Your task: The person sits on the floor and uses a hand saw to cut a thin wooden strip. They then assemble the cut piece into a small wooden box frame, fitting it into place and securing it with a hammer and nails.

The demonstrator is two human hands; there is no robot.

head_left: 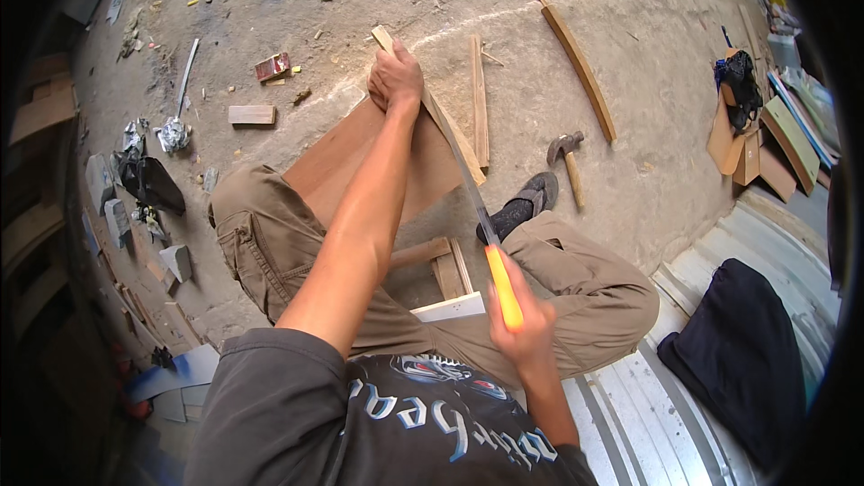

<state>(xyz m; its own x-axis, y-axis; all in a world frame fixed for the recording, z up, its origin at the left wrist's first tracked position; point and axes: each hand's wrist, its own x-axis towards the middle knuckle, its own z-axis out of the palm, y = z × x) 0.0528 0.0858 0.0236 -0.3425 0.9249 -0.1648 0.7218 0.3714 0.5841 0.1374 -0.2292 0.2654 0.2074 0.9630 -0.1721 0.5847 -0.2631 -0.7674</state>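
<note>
My left hand (394, 79) is closed around a pale wooden strip (383, 39), its upper end poking out past the fingers. Under my left forearm lies a reddish-brown wooden board (333, 153), tilted between my knees and the floor. A hand saw with a yellow handle (504, 288) is gripped in my right hand (524, 322) near my lap. Its long narrow blade (470, 187) runs up and left along the strip's right side, the tip close to my left hand. Whether the teeth touch the wood, I cannot tell.
A hammer (571, 166) lies beside my sandalled foot (531, 198). Two wooden strips, one pale (480, 103) and one brown (580, 72), rest on the concrete floor. A wood block (252, 114) and a red box (272, 67) lie left. Dark cloth (742, 351) drapes corrugated metal at right.
</note>
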